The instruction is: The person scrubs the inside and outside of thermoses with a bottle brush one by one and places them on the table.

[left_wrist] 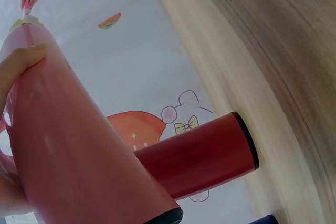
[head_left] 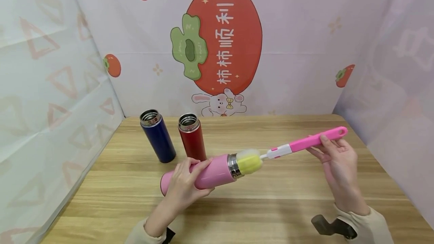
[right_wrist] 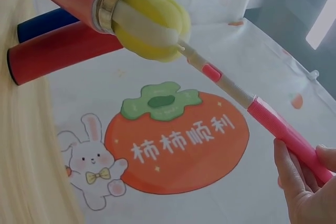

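My left hand (head_left: 186, 182) grips a pink thermos bottle (head_left: 217, 172) round its body, tilted on its side with the steel mouth towards the right. By its pink handle (head_left: 310, 140), my right hand (head_left: 339, 161) holds a bottle brush between thumb and fingers. The yellow and white sponge head (head_left: 249, 161) sits at the bottle's mouth, its front end inside the steel rim and most of it bulging outside. In the right wrist view the sponge (right_wrist: 152, 24) presses against the rim, and the white shaft (right_wrist: 231, 86) runs back to the handle.
Behind the pink bottle stand a lidless red bottle (head_left: 192, 138) and a lidless blue bottle (head_left: 158, 136), both upright on the wooden table (head_left: 257, 214). The red one is close to my left hand. A printed cloth backdrop (head_left: 291, 67) rises at the table's back edge.
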Motion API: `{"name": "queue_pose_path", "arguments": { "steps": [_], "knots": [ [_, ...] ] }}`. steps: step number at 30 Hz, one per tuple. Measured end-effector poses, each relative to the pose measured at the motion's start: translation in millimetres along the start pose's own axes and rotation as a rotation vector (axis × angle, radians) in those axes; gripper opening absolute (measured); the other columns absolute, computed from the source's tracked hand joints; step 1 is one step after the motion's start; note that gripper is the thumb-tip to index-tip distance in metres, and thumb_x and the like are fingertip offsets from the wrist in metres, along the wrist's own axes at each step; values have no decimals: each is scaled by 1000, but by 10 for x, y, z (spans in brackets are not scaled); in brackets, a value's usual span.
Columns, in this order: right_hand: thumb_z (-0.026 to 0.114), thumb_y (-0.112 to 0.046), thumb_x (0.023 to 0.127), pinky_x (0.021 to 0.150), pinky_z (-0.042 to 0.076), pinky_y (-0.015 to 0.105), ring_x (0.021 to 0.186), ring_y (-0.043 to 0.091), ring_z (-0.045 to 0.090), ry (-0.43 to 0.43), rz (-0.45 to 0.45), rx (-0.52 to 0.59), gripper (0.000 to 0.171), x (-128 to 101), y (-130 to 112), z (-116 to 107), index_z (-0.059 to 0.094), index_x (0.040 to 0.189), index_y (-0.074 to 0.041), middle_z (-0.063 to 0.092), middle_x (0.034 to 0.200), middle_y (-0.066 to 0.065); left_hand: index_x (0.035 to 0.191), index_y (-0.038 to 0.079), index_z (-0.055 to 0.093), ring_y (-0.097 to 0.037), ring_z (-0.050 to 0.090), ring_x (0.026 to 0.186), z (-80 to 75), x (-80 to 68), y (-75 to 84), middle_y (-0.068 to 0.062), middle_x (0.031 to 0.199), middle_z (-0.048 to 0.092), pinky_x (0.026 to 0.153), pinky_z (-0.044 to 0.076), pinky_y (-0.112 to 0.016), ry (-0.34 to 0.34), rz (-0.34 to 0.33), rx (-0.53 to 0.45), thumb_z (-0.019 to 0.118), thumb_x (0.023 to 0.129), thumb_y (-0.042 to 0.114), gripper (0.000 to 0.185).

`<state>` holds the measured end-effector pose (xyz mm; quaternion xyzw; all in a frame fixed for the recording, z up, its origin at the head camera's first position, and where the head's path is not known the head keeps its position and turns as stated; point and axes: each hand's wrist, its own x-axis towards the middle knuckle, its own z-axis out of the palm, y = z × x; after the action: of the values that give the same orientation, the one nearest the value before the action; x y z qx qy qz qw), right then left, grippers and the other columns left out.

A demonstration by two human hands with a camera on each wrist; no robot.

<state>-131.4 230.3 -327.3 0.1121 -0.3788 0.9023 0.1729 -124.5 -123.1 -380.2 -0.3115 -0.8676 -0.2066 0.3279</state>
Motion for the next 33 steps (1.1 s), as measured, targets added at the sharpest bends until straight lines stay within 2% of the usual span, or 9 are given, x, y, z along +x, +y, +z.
{"name": "queue_pose_path", "arguments": {
  "steps": [5, 13, 22, 28, 33],
  "knots": [
    [46, 6, 87, 68, 50, 36, 77, 24, 65, 31, -2, -59, 9, -11, -15, -4, 53, 92, 8, 62, 81, 15, 117, 19, 54, -23, 49, 81, -5, 1, -4, -9, 94, 50, 71, 41, -37, 3, 5, -3, 83, 49, 32, 75],
    [46, 7, 86, 68, 50, 36, 75, 24, 65, 40, -8, -36, 10, -6, -38, -34, 54, 91, 9, 63, 81, 17, 117, 19, 54, -22, 49, 82, -22, -20, -15, -8, 94, 50, 71, 41, -37, -8, 2, 2, 83, 49, 32, 75],
    [45, 7, 87, 69, 50, 38, 76, 26, 65, 32, 1, 21, 10, 32, -103, -92, 54, 91, 10, 62, 81, 18, 117, 19, 55, -21, 49, 81, -53, -23, -26, -8, 93, 50, 69, 41, -35, -8, 5, 16, 83, 49, 31, 74],
    [45, 8, 86, 67, 50, 38, 72, 30, 64, 95, -26, 137, 11, 105, -242, -187, 53, 92, 13, 63, 79, 24, 115, 19, 56, -21, 50, 78, -55, -69, -79, -9, 91, 51, 67, 41, -35, 19, -9, 34, 85, 45, 31, 76],
    [45, 9, 86, 68, 49, 38, 72, 30, 64, 98, -30, 106, 11, 163, -292, -201, 53, 94, 13, 63, 80, 24, 114, 20, 57, -22, 50, 77, -70, -99, -101, -9, 90, 51, 65, 41, -35, 24, -13, 43, 85, 45, 33, 76]
  ]
}}
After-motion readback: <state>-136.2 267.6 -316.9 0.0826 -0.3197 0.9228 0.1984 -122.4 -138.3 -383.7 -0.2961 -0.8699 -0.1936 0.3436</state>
